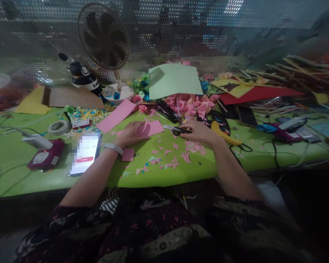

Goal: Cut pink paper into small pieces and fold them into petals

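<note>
My left hand lies flat on a strip of pink paper, fingers stretched out and thumb apart. In my right hand is a pair of scissors with dark handles, its silver blades pointing left at the paper's right end. Below my left hand is a small pink paper square. A longer pink sheet lies behind that hand. Pink scraps are scattered over the green tabletop between my forearms. Just behind the scissors is a black stapler.
A pile of folded pink paper pieces sits at the back under a pale green sheet. On the left are a phone, a purple power adapter, a tape roll and a fan. A yellow banana-shaped pouch lies right.
</note>
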A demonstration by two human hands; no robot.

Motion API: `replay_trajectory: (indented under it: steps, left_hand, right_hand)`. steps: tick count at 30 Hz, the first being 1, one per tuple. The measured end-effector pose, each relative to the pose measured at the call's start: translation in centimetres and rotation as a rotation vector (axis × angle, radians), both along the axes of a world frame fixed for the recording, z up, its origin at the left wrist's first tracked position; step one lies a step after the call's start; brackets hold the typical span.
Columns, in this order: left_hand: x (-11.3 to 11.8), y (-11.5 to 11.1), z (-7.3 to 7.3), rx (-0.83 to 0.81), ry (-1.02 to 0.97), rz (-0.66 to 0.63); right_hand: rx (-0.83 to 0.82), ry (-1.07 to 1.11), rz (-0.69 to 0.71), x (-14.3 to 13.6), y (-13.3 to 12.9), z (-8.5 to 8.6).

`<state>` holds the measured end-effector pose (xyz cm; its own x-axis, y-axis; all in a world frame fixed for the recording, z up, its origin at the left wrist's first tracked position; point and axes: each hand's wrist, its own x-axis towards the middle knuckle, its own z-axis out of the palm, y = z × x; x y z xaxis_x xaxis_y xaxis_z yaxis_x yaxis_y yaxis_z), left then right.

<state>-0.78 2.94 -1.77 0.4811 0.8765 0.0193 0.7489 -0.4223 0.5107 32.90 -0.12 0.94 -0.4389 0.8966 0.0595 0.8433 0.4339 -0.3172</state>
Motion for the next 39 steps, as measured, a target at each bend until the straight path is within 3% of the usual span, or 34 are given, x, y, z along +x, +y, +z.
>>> replay_trajectory:
  steps: [6,14,22,32,39]
  left_hand:
    - [-0.1,0.3,-0.5,0.048,-0.007,-0.031]
    - [-0.1,0.3,-0.2,0.07,0.023,-0.078]
    - [-0.2,0.7,-1.0,0.08,0.148,-0.193]
    - [-0.5,0.8,-1.7,0.07,0.205,-0.229]
    - [-0.4,0.9,-1.3,0.051,0.267,-0.239]
  right_hand:
    - [-0.015,0.036,-0.002,0.0,-0.2,-0.1]
    - [-0.084,0.055,0.037,-0.4,-0.2,0.2]
    - [-0.1,0.017,0.078,-1.3,-0.4,1.0]
    - [0.043,-0.074,0.087,-2.6,0.0,-1.1]
    - [0.004,-0.031,0.185,-1.1,-0.2,-0.9]
